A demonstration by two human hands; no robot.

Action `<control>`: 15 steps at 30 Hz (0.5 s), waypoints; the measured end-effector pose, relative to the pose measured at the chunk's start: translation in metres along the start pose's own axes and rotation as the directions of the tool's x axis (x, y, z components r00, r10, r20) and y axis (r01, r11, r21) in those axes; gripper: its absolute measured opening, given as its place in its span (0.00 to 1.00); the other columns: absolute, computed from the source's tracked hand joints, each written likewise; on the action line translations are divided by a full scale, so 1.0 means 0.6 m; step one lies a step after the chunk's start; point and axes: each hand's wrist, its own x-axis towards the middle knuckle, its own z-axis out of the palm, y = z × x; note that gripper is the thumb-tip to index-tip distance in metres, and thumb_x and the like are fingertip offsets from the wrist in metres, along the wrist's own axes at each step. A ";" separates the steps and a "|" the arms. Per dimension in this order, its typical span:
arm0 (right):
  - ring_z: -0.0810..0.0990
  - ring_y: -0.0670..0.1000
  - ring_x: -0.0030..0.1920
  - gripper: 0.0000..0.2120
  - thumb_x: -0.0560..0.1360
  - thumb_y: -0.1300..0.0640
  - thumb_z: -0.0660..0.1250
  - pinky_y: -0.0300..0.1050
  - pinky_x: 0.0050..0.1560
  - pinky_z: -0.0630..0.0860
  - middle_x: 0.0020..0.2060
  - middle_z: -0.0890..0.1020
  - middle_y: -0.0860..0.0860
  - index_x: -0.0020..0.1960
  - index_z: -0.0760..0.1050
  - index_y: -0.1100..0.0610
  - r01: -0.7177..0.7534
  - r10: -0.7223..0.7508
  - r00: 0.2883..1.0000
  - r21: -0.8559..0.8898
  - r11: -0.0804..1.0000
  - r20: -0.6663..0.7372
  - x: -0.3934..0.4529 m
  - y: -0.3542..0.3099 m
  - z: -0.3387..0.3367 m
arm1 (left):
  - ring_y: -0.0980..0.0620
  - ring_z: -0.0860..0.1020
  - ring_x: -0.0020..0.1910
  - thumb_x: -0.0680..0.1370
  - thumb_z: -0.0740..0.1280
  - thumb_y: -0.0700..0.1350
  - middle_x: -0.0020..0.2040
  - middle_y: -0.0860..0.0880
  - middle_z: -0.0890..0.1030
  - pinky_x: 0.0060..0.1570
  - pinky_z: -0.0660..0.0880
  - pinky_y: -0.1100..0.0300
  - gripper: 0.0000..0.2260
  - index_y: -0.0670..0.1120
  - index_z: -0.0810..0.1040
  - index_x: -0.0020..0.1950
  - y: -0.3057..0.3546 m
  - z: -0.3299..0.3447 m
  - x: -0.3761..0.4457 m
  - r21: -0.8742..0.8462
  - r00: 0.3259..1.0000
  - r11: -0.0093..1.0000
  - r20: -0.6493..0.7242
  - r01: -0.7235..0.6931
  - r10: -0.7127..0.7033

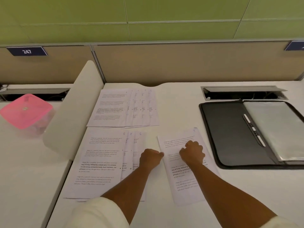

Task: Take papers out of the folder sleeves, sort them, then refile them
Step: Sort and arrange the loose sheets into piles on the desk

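1. The white desk (172, 102) holds everything.
2. The black folder (230, 134) lies open, right of the loose page.
3. Two fanned rows of papers (105, 155) lie left of it.
4. The loose page (182, 171) sits tilted.
5. The right hand (192, 153) rests on it, fingers curled.
6. The left hand (150, 157) pinches its left edge.

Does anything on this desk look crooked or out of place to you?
One thing: the single printed sheet under the right hand lies tilted and apart, while the two fanned rows of numbered pages sit straight. The left hand pinches its edge. The open black zip folder looks fine.
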 end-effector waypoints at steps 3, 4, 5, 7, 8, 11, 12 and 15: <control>0.76 0.54 0.56 0.12 0.75 0.56 0.65 0.56 0.60 0.75 0.54 0.78 0.51 0.57 0.75 0.56 -0.036 0.034 0.999 0.055 0.998 0.035 -0.002 0.018 0.002 | 0.48 0.86 0.42 0.71 0.74 0.50 0.37 0.47 0.86 0.52 0.82 0.51 0.11 0.42 0.84 0.39 0.008 0.019 0.002 -0.171 0.995 0.980 0.043 0.100 -0.093; 0.76 0.53 0.55 0.11 0.75 0.55 0.65 0.56 0.60 0.75 0.53 0.78 0.51 0.57 0.76 0.56 -0.034 0.032 0.999 0.055 0.998 0.037 -0.004 0.023 0.002 | 0.48 0.86 0.42 0.71 0.75 0.50 0.37 0.47 0.86 0.51 0.83 0.51 0.10 0.42 0.84 0.40 0.012 0.026 0.001 -0.207 0.992 0.971 0.052 0.121 -0.112; 0.76 0.53 0.55 0.11 0.75 0.55 0.65 0.55 0.59 0.75 0.53 0.77 0.51 0.57 0.75 0.56 -0.025 0.024 0.999 0.042 0.999 0.037 -0.005 0.025 0.002 | 0.48 0.86 0.41 0.71 0.76 0.49 0.38 0.47 0.86 0.51 0.83 0.52 0.10 0.42 0.84 0.41 0.014 0.030 0.001 -0.233 0.989 0.962 0.065 0.142 -0.130; 0.75 0.53 0.55 0.11 0.76 0.54 0.65 0.55 0.60 0.75 0.53 0.76 0.51 0.57 0.75 0.55 -0.005 0.003 0.999 0.033 0.999 0.039 -0.006 0.027 0.001 | 0.49 0.84 0.36 0.72 0.77 0.48 0.38 0.47 0.86 0.45 0.82 0.59 0.10 0.42 0.84 0.43 0.018 0.036 0.000 -0.266 0.984 0.949 0.095 0.169 -0.148; 0.75 0.53 0.56 0.11 0.76 0.54 0.65 0.55 0.60 0.76 0.53 0.76 0.51 0.57 0.75 0.55 0.002 -0.004 0.999 0.039 0.999 0.042 -0.006 0.027 -0.001 | 0.51 0.82 0.35 0.72 0.77 0.48 0.39 0.47 0.85 0.41 0.80 0.61 0.10 0.42 0.84 0.44 0.019 0.041 0.000 -0.273 0.983 0.947 0.115 0.172 -0.146; 0.76 0.52 0.55 0.11 0.76 0.56 0.65 0.54 0.58 0.77 0.55 0.75 0.51 0.57 0.75 0.56 0.012 -0.015 0.999 0.065 0.998 0.048 0.003 0.030 -0.007 | 0.50 0.84 0.44 0.72 0.76 0.44 0.48 0.47 0.86 0.47 0.82 0.57 0.10 0.43 0.83 0.51 0.022 0.048 -0.002 -0.271 0.982 0.952 0.162 0.143 -0.101; 0.76 0.52 0.55 0.12 0.76 0.57 0.65 0.53 0.57 0.77 0.56 0.75 0.52 0.58 0.75 0.57 0.008 -0.012 0.999 0.081 0.997 0.052 0.007 0.033 -0.010 | 0.49 0.84 0.47 0.73 0.75 0.42 0.50 0.47 0.86 0.52 0.82 0.53 0.12 0.43 0.83 0.55 0.023 0.048 -0.002 -0.258 0.983 0.958 0.161 0.129 -0.089; 0.75 0.54 0.58 0.17 0.75 0.60 0.66 0.49 0.55 0.78 0.61 0.73 0.54 0.64 0.72 0.58 -0.016 0.009 0.999 0.164 0.986 0.044 0.016 0.040 -0.024 | 0.46 0.83 0.51 0.76 0.71 0.41 0.55 0.46 0.84 0.55 0.81 0.49 0.11 0.44 0.80 0.59 0.024 0.043 -0.003 -0.217 0.990 0.971 0.120 0.100 -0.075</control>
